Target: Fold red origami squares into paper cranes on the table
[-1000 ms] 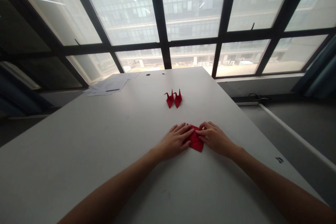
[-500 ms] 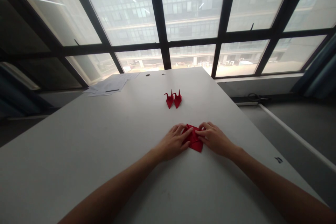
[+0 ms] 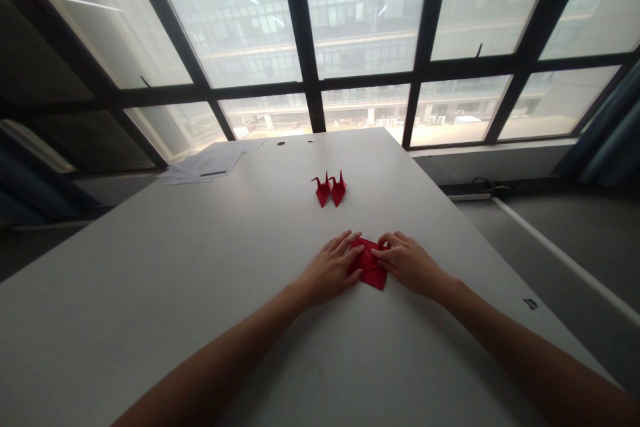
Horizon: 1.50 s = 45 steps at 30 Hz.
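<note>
A partly folded sheet of red origami paper [image 3: 372,273] lies flat on the white table between my hands. My left hand [image 3: 330,268] rests on its left side, fingers spread and pressing the paper down. From the right, my right hand [image 3: 407,263] pinches a flap of the paper between thumb and fingers. The fingertips cover part of the folds. Beyond the hands, two finished red paper cranes, a left one [image 3: 323,195] and a right one [image 3: 339,193], stand side by side.
White paper sheets [image 3: 210,161] with a dark pen-like strip on them lie at the table's far left. A small black mark or clip [image 3: 530,304] is near the right edge. Large windows rise behind the white table [image 3: 175,267].
The fingers of my left hand have lifted and spread slightly on the paper. My right hand and the cranes have stayed in place.
</note>
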Each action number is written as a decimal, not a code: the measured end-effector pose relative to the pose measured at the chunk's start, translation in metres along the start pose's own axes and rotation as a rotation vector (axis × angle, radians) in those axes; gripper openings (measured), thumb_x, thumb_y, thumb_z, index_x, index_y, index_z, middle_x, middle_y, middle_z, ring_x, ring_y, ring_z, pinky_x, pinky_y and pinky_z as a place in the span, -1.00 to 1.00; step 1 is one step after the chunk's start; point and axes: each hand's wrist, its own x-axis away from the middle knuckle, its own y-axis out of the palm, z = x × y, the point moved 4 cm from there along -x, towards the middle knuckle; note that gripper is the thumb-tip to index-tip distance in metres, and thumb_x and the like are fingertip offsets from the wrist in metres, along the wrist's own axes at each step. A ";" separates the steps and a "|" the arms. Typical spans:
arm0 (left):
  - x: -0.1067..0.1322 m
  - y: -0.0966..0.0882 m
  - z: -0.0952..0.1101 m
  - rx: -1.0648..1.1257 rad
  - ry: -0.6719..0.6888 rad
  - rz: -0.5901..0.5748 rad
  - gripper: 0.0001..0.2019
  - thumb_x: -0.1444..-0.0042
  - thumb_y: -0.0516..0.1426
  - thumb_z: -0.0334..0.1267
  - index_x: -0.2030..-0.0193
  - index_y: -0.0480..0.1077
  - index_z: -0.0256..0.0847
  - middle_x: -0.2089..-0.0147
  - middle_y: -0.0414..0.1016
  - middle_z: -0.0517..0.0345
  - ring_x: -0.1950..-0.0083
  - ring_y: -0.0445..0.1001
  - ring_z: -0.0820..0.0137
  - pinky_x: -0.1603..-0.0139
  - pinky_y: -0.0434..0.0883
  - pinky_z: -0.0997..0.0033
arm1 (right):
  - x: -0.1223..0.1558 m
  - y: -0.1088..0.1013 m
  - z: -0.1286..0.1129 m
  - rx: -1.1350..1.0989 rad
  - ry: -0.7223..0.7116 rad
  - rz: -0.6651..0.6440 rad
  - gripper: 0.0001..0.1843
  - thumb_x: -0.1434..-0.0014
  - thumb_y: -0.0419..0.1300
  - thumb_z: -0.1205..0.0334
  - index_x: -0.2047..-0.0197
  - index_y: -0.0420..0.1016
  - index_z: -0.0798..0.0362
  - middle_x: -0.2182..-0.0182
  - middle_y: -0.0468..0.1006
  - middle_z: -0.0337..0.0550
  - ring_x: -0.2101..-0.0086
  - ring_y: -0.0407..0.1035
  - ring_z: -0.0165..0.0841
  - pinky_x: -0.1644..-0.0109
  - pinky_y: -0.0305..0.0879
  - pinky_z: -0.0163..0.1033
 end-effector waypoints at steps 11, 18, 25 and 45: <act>-0.001 0.000 0.001 0.033 -0.002 -0.059 -0.49 -0.35 -0.02 -0.02 -0.39 0.11 -0.07 -0.47 0.08 0.07 -0.50 -0.03 0.21 -0.45 -0.03 0.07 | -0.001 0.001 0.026 -0.132 0.197 0.202 -0.62 -0.35 -0.02 0.28 -0.12 0.52 -0.03 0.03 0.53 -0.05 0.01 0.32 -0.22 -0.12 0.23 -0.12; -0.001 0.001 0.001 0.031 0.010 -0.062 -0.48 -0.36 -0.05 0.00 -0.43 0.04 0.09 -0.47 0.07 0.14 -0.48 0.00 0.15 -0.43 0.01 0.00 | -0.002 0.023 0.023 -0.060 0.252 0.022 -0.48 -0.25 0.16 0.08 -0.27 0.35 -0.11 -0.23 0.33 -0.02 -0.20 0.15 -0.11 -0.21 0.08 0.07; -0.001 0.002 0.000 -0.003 0.030 -0.065 -0.52 -0.38 -0.08 0.00 -0.40 0.11 0.14 -0.48 0.05 0.14 -0.48 0.02 0.11 -0.42 0.03 -0.04 | -0.003 0.021 0.021 -0.053 0.264 0.005 -0.44 -0.23 0.17 0.07 -0.28 0.32 -0.04 -0.24 0.32 0.02 -0.21 0.14 -0.10 -0.24 0.06 0.07; 0.000 0.002 0.001 0.053 0.031 -0.121 -0.48 -0.40 -0.12 0.00 -0.46 -0.11 0.21 -0.49 0.00 0.28 -0.52 -0.15 0.21 -0.44 -0.06 -0.05 | 0.016 0.023 -0.018 0.129 0.112 -0.116 -0.20 -0.32 -0.05 -0.25 -0.44 0.04 0.07 -0.41 0.02 0.12 -0.40 -0.26 0.00 -0.39 -0.34 0.29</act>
